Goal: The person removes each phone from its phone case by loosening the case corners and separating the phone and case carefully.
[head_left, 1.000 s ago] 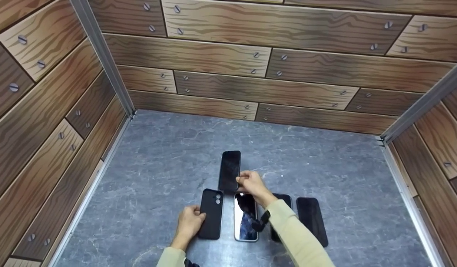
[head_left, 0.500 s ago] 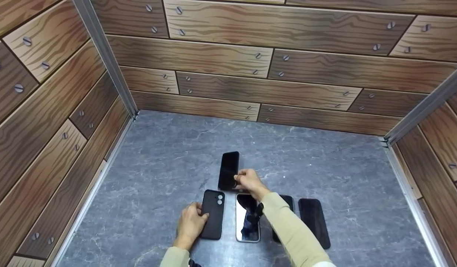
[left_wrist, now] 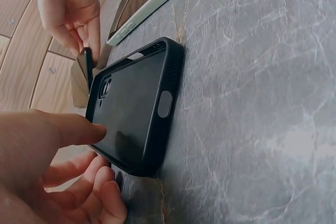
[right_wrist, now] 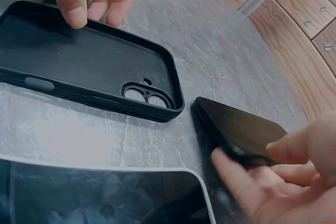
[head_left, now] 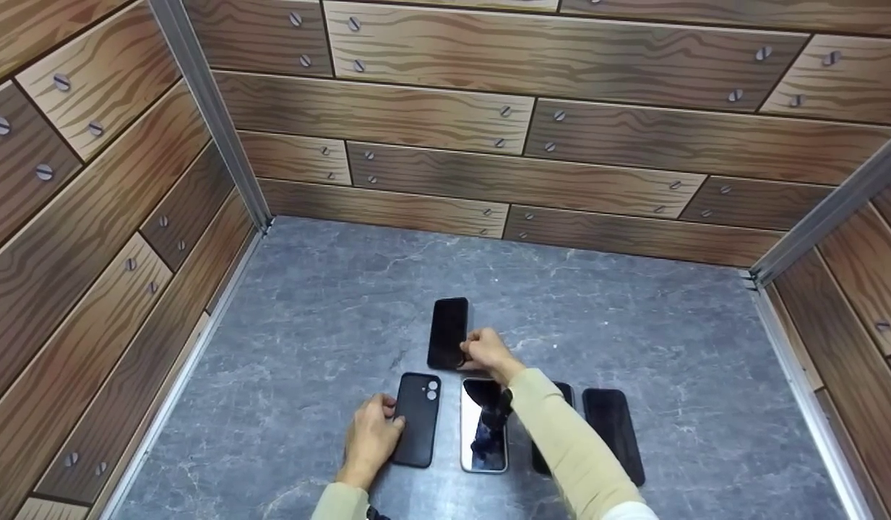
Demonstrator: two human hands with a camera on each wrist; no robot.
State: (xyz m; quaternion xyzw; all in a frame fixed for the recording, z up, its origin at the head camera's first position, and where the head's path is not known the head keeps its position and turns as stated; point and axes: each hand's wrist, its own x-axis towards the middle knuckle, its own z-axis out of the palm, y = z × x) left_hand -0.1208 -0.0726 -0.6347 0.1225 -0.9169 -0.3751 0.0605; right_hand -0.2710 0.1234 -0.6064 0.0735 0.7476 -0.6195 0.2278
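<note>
An empty black phone case (head_left: 418, 426) lies with its hollow side up, its two camera holes at the far right corner. My left hand (head_left: 371, 439) pinches its left edge; in the left wrist view the thumb (left_wrist: 86, 130) laps over the rim onto the inside, with the fingers (left_wrist: 86, 187) outside. Just beyond the case is a black phone (head_left: 447, 332), screen up. My right hand (head_left: 490, 354) pinches this phone by its near right part, thumb on the screen and fingers at the edge and beneath. In the right wrist view the phone looks tilted.
A phone with a light rim (head_left: 481, 433) lies right of the case. Farther right are another dark phone (head_left: 565, 393), partly under the right sleeve, and a black phone-shaped slab (head_left: 615, 433). Wood-patterned walls (head_left: 431, 123) enclose the grey marbled surface (head_left: 329, 289).
Both hands keep their grips on the case and the phone. The phone in the right hand tilted slightly and then came flatter. The head view shifted a little.
</note>
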